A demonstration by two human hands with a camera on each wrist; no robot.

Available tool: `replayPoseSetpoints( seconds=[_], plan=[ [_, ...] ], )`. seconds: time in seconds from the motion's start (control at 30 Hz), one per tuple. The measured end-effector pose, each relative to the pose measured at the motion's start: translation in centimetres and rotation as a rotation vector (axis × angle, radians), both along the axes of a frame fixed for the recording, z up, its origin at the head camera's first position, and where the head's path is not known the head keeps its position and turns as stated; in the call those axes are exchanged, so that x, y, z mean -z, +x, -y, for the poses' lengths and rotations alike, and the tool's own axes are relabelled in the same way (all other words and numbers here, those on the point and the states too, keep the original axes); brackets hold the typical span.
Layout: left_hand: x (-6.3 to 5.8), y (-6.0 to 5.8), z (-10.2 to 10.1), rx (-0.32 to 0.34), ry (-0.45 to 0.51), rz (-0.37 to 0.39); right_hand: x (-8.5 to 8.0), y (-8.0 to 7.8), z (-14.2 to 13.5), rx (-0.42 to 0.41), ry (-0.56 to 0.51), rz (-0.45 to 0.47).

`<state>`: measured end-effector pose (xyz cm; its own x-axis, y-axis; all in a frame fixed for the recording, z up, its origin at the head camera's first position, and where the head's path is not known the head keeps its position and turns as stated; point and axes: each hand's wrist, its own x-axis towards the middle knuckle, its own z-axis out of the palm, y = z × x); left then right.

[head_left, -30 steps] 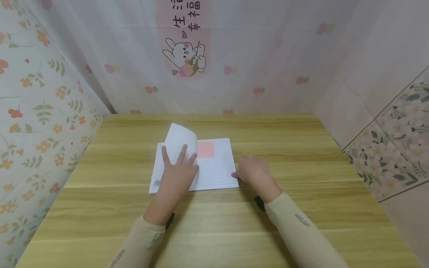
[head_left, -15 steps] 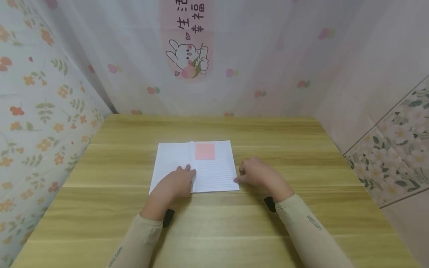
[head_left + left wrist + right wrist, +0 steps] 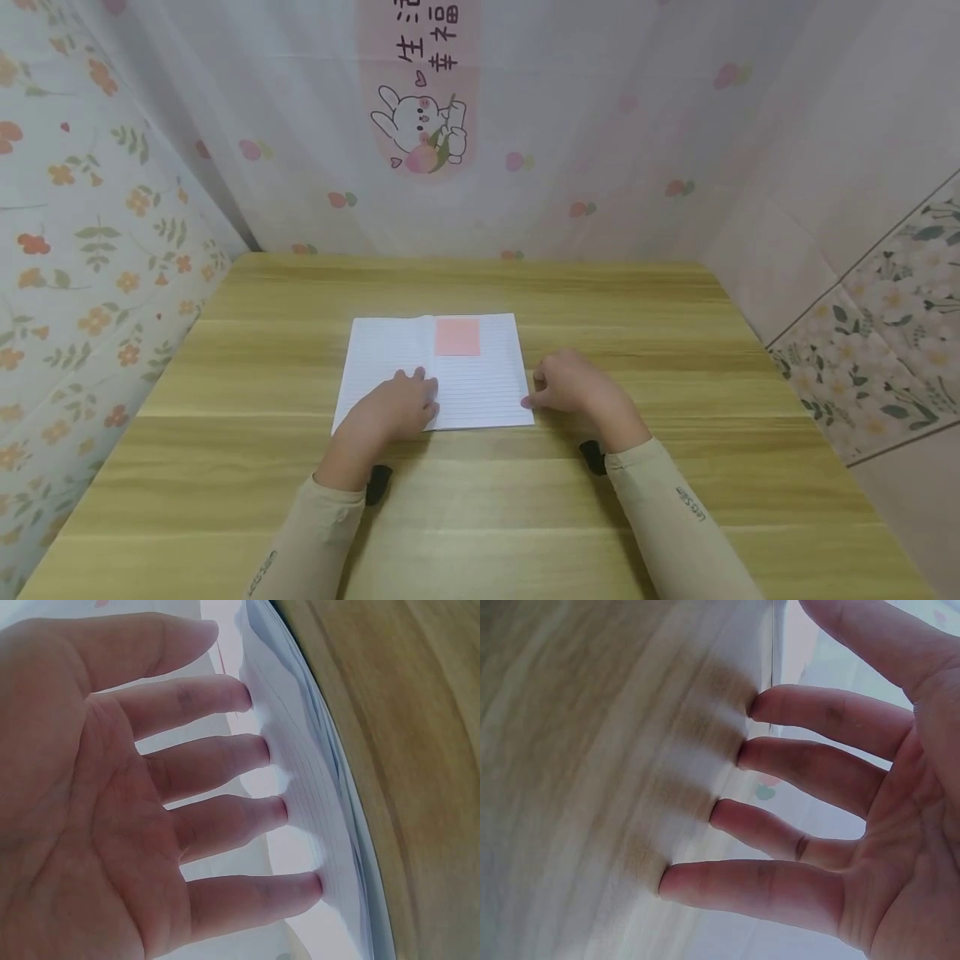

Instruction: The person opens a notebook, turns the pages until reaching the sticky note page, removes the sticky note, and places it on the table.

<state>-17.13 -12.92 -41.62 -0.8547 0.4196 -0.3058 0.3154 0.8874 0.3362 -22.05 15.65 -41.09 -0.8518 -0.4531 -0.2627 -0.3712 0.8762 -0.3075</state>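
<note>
An open notebook (image 3: 480, 396) with lined white pages lies flat on the wooden table. A pink sticky note (image 3: 457, 337) sits at the upper left of its right-hand page, beside the fold. My left hand (image 3: 393, 406) rests its fingertips on the notebook near the fold; in the left wrist view its fingers (image 3: 214, 759) are spread and fairly straight against the paper. At the notebook's right edge is my right hand (image 3: 573, 383), its thumb at the page edge. The right wrist view has its extended fingers (image 3: 795, 769) touching the tabletop, holding nothing.
The wooden table (image 3: 480, 517) extends around the notebook on all sides. A white curtain (image 3: 600, 125) with a rabbit print hangs behind it. Floral cloth (image 3: 97, 275) covers the left side, and a flowered panel (image 3: 892, 333) is on the right.
A second ago my left hand pressed a raised, curling page on the left; that page now lies flat. The left hand has moved down toward the fold. The right hand has barely shifted.
</note>
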Motion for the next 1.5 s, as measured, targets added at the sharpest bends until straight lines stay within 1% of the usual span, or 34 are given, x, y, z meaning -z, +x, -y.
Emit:
replayPoseSetpoints(
  seconds=[0.13,0.33,0.47,0.57,0.63,0.77,0.9,1.1,1.2,1.3,1.5],
  plan=[
    [0.0,-0.2,0.0,0.0,-0.01,0.006,0.0,0.0,-0.1,-0.004,0.008,-0.007],
    [0.0,-0.3,0.0,0.003,-0.022,0.002,-0.1,0.0,-0.1,-0.058,0.065,-0.056],
    [0.0,-0.4,-0.1,0.008,-0.029,-0.003,-0.8,-0.2,0.0,-0.051,0.092,-0.024],
    [0.0,-0.5,-0.1,0.01,-0.03,-0.001,-1.5,-0.7,0.3,-0.036,0.101,-0.006],
    [0.1,-0.5,-0.1,0.01,-0.027,0.001,-2.0,-1.3,0.7,-0.054,0.115,-0.035],
    [0.2,-0.4,-0.2,0.007,-0.023,0.002,-3.2,-2.6,2.4,-0.128,0.177,-0.132],
    [0.2,-0.4,-0.2,-0.005,-0.023,0.008,-4.0,-3.7,4.8,-0.217,0.253,-0.195],
    [-0.1,-0.4,-0.2,-0.02,-0.032,0.012,-4.2,-4.7,8.9,-0.396,0.371,-0.197],
    [-0.2,-0.4,-0.1,-0.018,-0.029,0.007,-3.9,-4.8,10.6,-0.461,0.42,-0.188],
    [-0.2,-0.4,0.0,-0.014,-0.025,-0.001,-3.6,-4.9,12.0,-0.489,0.453,-0.185],
    [-0.1,-0.4,0.1,-0.005,-0.03,-0.013,-3.0,-5.4,13.8,-0.474,0.487,-0.179]
  ],
)
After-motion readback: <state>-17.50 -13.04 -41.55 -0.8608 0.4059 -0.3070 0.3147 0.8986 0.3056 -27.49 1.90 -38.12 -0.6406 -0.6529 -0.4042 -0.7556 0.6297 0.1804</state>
